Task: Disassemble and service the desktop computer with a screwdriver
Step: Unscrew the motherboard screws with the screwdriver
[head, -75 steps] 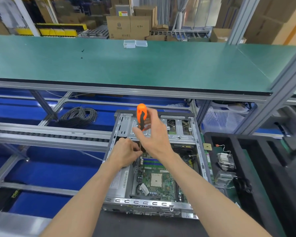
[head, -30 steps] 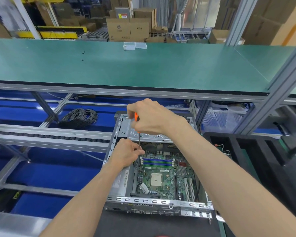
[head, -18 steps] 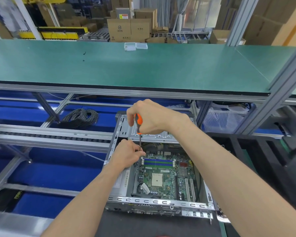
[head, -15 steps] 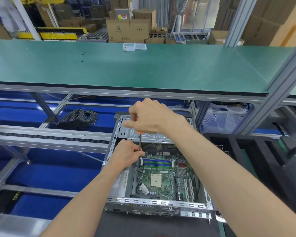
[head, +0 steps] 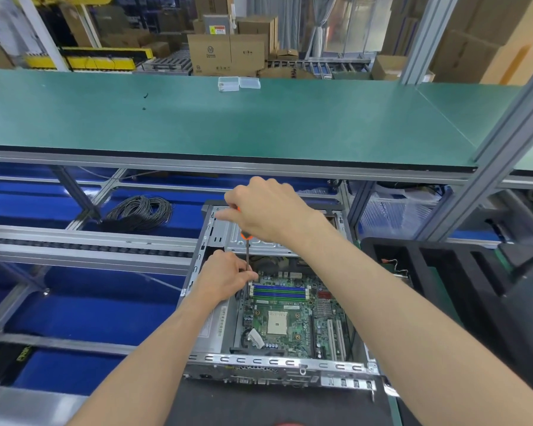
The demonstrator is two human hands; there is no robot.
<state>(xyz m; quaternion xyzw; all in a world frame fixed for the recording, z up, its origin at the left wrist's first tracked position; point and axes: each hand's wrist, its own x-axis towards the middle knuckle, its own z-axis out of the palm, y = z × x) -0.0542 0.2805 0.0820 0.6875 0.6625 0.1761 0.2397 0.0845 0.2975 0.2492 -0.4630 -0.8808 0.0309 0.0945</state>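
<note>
An open desktop computer case [head: 259, 362] lies flat below me, its green motherboard [head: 293, 321] exposed. My right hand [head: 268, 210] grips the orange handle of a screwdriver [head: 247, 262] from above, and most of the handle is hidden in the fist. The thin shaft stands upright and reaches down to the motherboard's upper left corner. My left hand [head: 225, 279] pinches the lower shaft between thumb and fingers, just above the tip. The screw itself is hidden behind my fingers.
A long green workbench [head: 228, 124] spans the view above the case, with two small clear boxes [head: 238, 83] at its far edge. A coil of black cable [head: 139, 212] lies to the left. A black foam tray [head: 437, 290] with removed parts sits on the right.
My right hand has shifted from a loose hold on the raised orange handle to a fist over it, with the shaft lowered to the board. My left hand stays at the shaft.
</note>
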